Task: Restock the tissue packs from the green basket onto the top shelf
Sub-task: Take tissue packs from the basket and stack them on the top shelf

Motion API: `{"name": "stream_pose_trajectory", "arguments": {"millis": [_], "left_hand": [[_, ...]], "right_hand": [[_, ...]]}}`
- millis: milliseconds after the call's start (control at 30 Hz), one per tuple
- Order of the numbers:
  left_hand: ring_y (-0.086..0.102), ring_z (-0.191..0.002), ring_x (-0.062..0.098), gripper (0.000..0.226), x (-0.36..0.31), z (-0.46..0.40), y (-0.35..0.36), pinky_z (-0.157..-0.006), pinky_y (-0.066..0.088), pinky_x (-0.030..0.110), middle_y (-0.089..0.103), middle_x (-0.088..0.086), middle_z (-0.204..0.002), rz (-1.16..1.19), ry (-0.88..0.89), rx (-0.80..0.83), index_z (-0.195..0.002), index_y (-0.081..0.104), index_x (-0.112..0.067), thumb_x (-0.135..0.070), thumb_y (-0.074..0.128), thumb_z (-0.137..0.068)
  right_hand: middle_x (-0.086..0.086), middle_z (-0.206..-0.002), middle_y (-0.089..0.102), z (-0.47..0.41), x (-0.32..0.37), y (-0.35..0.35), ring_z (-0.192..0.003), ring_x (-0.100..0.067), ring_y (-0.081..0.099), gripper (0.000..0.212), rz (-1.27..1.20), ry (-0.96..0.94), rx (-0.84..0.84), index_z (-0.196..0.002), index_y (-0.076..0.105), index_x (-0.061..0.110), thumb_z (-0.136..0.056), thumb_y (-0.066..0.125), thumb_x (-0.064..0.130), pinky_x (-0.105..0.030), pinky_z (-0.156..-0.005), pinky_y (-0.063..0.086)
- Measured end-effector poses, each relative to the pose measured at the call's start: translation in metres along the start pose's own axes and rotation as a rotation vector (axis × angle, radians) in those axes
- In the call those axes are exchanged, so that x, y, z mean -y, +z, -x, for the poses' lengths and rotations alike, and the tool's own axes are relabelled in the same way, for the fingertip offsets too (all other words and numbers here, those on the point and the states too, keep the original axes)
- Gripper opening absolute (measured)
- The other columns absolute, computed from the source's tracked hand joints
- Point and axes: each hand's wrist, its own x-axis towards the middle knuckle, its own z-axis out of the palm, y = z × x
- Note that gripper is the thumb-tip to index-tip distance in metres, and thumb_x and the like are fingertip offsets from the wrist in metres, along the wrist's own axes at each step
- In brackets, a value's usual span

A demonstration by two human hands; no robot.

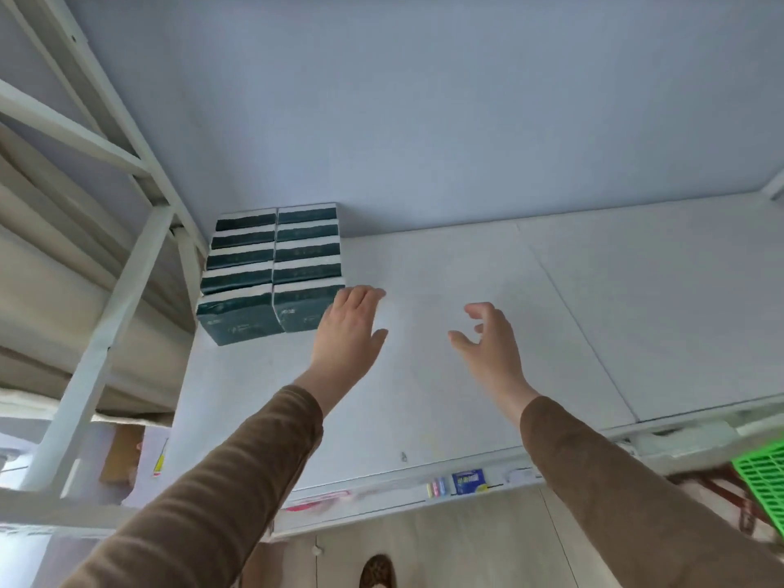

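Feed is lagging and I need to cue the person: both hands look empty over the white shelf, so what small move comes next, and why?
Probably lower the right hand towards the green plastic basket at lower right for another pack. Both it and the left hand hold nothing, the dark green tissue packs sit in two rows at the back left, and the white top shelf has bare room beside them.

Shop stockroom, white metal shelving (127,265), price labels (466,481) (shelf edge)
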Motion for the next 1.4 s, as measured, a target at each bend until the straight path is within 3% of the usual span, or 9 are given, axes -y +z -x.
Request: {"name": "stream_pose_trajectory", "arguments": {"millis": [267, 467, 600, 867, 967, 1067, 1167, 1300, 1400], "left_hand": [[0.045, -0.122, 0.021, 0.048, -0.225, -0.005, 0.087, -0.096, 0.046, 0.034, 0.054, -0.003, -0.131, 0.158, 0.272, 0.159, -0.135, 0.052, -0.019, -0.029, 0.065, -0.090], [0.045, -0.122, 0.021, 0.047, -0.412, 0.018, 0.163, -0.096, 0.044, 0.034, 0.053, -0.002, -0.131, 0.238, 0.393, 0.277, -0.134, 0.052, -0.019, -0.031, 0.064, -0.091], [0.044, -0.124, 0.021, 0.045, -0.504, 0.028, 0.207, -0.100, 0.040, 0.034, 0.053, -0.001, -0.131, 0.262, 0.419, 0.371, -0.133, 0.053, -0.019, -0.026, 0.065, -0.089], [0.049, -0.117, 0.024, 0.049, -0.634, -0.006, 0.304, -0.099, 0.043, 0.041, 0.055, 0.001, -0.128, 0.248, 0.469, 0.521, -0.133, 0.053, -0.020, -0.032, 0.065, -0.087], [0.046, -0.124, 0.022, 0.049, -0.682, -0.028, 0.347, -0.102, 0.038, 0.036, 0.051, 0.001, -0.135, 0.247, 0.492, 0.574, -0.136, 0.050, -0.020, -0.032, 0.063, -0.090], [0.044, -0.128, 0.022, 0.048, -0.726, -0.046, 0.387, -0.105, 0.033, 0.032, 0.049, 0.003, -0.139, 0.269, 0.517, 0.651, -0.137, 0.049, -0.018, -0.029, 0.062, -0.092], [0.046, -0.126, 0.026, 0.049, -0.765, -0.065, 0.429, -0.105, 0.036, 0.037, 0.050, 0.007, -0.136, 0.248, 0.539, 0.736, -0.137, 0.049, -0.014, -0.026, 0.063, -0.092], [0.048, -0.120, 0.029, 0.051, -0.808, -0.084, 0.487, -0.099, 0.041, 0.041, 0.051, 0.008, -0.130, 0.183, 0.503, 0.799, -0.136, 0.048, -0.015, -0.026, 0.064, -0.089], [0.048, -0.116, 0.030, 0.053, -0.839, -0.094, 0.533, -0.095, 0.042, 0.040, 0.049, 0.010, -0.126, 0.125, 0.446, 0.843, -0.136, 0.045, -0.014, -0.026, 0.063, -0.088]], "right_hand": [[0.006, -0.121, 0.054, 0.086, -0.128, -0.191, -0.113, -0.015, 0.049, 0.036, 0.104, 0.092, -0.234, -0.125, 0.054, 0.023, -0.092, 0.064, 0.026, -0.034, -0.097, 0.043], [0.010, -0.113, 0.055, 0.158, -0.241, -0.333, -0.109, -0.009, 0.049, 0.028, 0.141, 0.219, -0.251, -0.119, 0.056, 0.024, -0.093, 0.064, 0.026, -0.030, -0.096, 0.044], [0.007, -0.119, 0.061, 0.182, -0.314, -0.403, -0.114, -0.014, 0.054, 0.034, 0.175, 0.334, -0.259, -0.123, 0.058, 0.023, -0.091, 0.065, 0.030, -0.037, -0.099, 0.046], [0.008, -0.112, 0.059, 0.162, -0.440, -0.496, -0.105, -0.013, 0.057, 0.029, 0.085, 0.565, -0.296, -0.119, 0.057, 0.022, -0.091, 0.065, 0.026, -0.033, -0.091, 0.049], [0.006, -0.113, 0.058, 0.146, -0.486, -0.525, -0.105, -0.015, 0.058, 0.031, 0.014, 0.687, -0.302, -0.119, 0.053, 0.022, -0.091, 0.065, 0.028, -0.035, -0.090, 0.049], [0.001, -0.121, 0.060, 0.133, -0.528, -0.550, -0.105, -0.017, 0.059, 0.037, -0.137, 0.841, -0.338, -0.125, 0.051, 0.021, -0.091, 0.065, 0.028, -0.037, -0.092, 0.051], [-0.004, -0.131, 0.056, 0.119, -0.572, -0.573, -0.110, -0.019, 0.057, 0.045, -0.304, 0.962, -0.364, -0.134, 0.048, 0.017, -0.093, 0.065, 0.026, -0.033, -0.091, 0.046], [-0.014, -0.140, 0.051, 0.094, -0.633, -0.600, -0.104, -0.026, 0.055, 0.053, -0.470, 1.126, -0.414, -0.144, 0.042, 0.008, -0.095, 0.062, 0.017, -0.031, -0.083, 0.042], [-0.023, -0.141, 0.049, 0.073, -0.686, -0.615, -0.119, -0.037, 0.055, 0.056, -0.537, 1.226, -0.410, -0.146, 0.039, 0.003, -0.095, 0.061, 0.014, -0.040, -0.095, 0.045]]}}
